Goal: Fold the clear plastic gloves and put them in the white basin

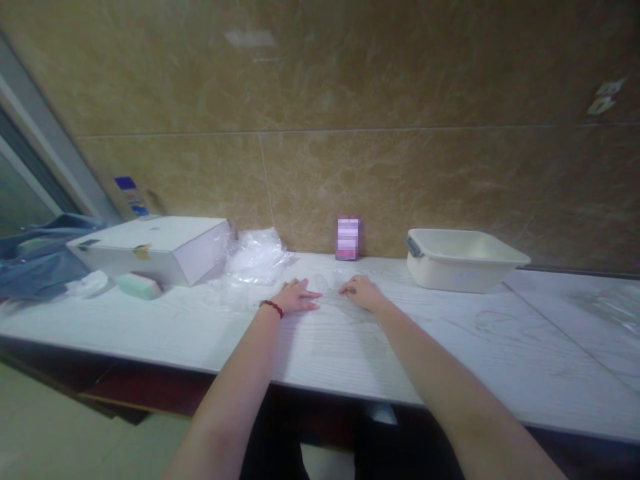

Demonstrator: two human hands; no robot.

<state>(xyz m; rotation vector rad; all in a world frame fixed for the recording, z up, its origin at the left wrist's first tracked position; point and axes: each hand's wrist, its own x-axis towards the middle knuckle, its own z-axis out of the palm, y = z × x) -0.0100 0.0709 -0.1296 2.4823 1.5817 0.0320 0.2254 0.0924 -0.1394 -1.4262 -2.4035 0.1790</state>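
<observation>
A thin clear plastic bag (327, 283) lies flat on the white wood-grain table, between and under my hands; its outline is hard to make out. My left hand (295, 297), with a red bracelet at the wrist, rests on it with fingers stretched out and apart. Facing it from the right, my right hand (363, 292) has its fingertips pinched together on the plastic. Behind the hands, a small purple and pink package (347, 238) stands upright by the wall.
A white box (155, 243) sits at left, beside crumpled clear plastic bags (257, 253). Near its front are a pale green sponge (139, 285) and a white roundish item (90, 285). Blue cloth (45, 260) lies far left. At right stands a cream basin (463, 263); more clear plastic (620, 307) lies beyond.
</observation>
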